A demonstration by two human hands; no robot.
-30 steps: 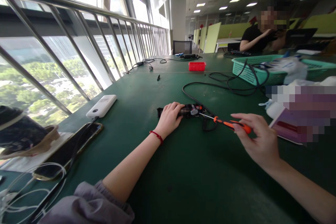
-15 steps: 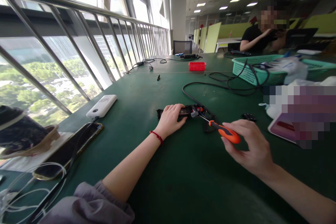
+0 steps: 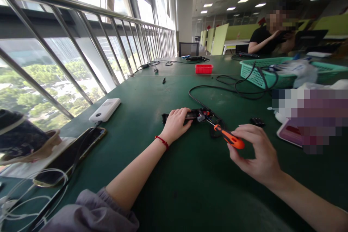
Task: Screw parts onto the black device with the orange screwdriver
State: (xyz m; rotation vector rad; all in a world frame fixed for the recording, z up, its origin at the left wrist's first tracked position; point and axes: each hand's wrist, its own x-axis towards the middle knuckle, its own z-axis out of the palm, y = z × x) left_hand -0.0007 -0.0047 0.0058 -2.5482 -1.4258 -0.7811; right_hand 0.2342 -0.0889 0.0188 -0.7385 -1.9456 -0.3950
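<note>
A long black corded device (image 3: pixel 194 114) with its inner parts exposed lies on the green table. My left hand (image 3: pixel 177 125), a red cord around its wrist, is closed over the device's left part and holds it against the tabletop. Between the thumb and fingers of my right hand (image 3: pixel 257 154) is an orange and black screwdriver (image 3: pixel 231 138). Its shaft slants up and left, the tip at the device's right part near small grey and red pieces. Whether the tip sits in a screw is too small to tell.
To the left are a white power bank (image 3: pixel 105 110), a phone (image 3: pixel 72 156) and white cables. A red tray (image 3: pixel 204 69) stands further back. Toward the right are a green basket (image 3: pixel 252 74), coiled black cable, a small black piece (image 3: pixel 257 121) and a seated person (image 3: pixel 265 40).
My right hand and the screwdriver handle have shifted slightly left, and the handle slants more steeply. My left hand keeps its place on the device.
</note>
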